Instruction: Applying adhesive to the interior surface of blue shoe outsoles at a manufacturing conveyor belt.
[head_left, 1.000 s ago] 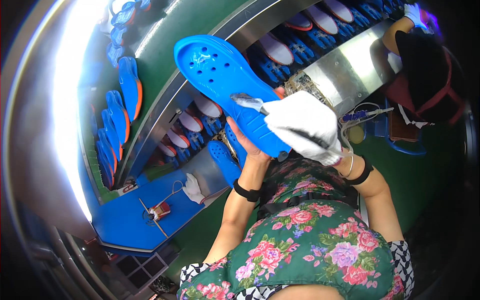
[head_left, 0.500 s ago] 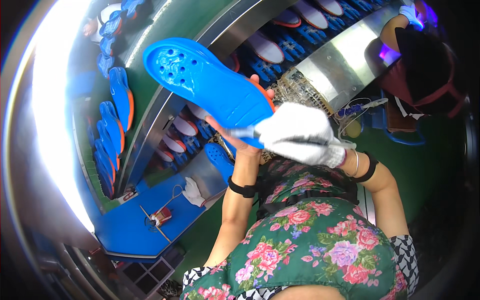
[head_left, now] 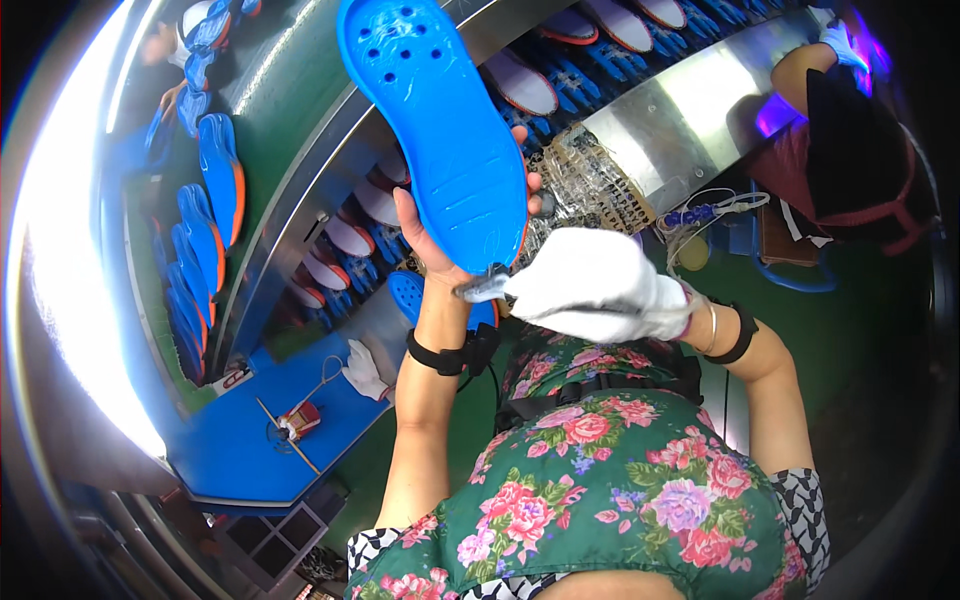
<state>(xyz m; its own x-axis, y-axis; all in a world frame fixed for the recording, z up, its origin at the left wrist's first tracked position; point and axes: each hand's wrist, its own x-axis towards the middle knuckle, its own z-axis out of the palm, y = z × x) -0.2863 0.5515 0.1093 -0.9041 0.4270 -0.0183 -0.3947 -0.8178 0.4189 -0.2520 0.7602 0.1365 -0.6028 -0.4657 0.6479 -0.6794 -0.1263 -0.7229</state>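
Observation:
My left hand (head_left: 430, 242) holds up a blue shoe sole (head_left: 455, 150) with an orange edge, thumb on one side and fingertips on the other. Several small round holes mark its upper end, and its face shines as if wet. My right hand (head_left: 598, 285), in a white knitted glove, is closed around a brush whose dark, wet-looking bristles (head_left: 484, 287) are at the sole's lower end, by my left wrist. Most of the brush handle is hidden by the glove. Below, behind my left wrist, lies another blue sole (head_left: 405, 293).
Blue-and-orange soles (head_left: 222, 180) stand in a row at left, by a metal-edged rack (head_left: 335, 215) holding white-and-orange pieces. A blue table (head_left: 255, 455) carries a white glove (head_left: 364, 370) and a small red container (head_left: 298, 420). A co-worker's gloved hand (head_left: 842, 45) is at upper right.
The sole has swung more upright and risen, its holed end shifting up and right. The brush has gone from across the sole's face to its lower end. My left forearm has moved left.

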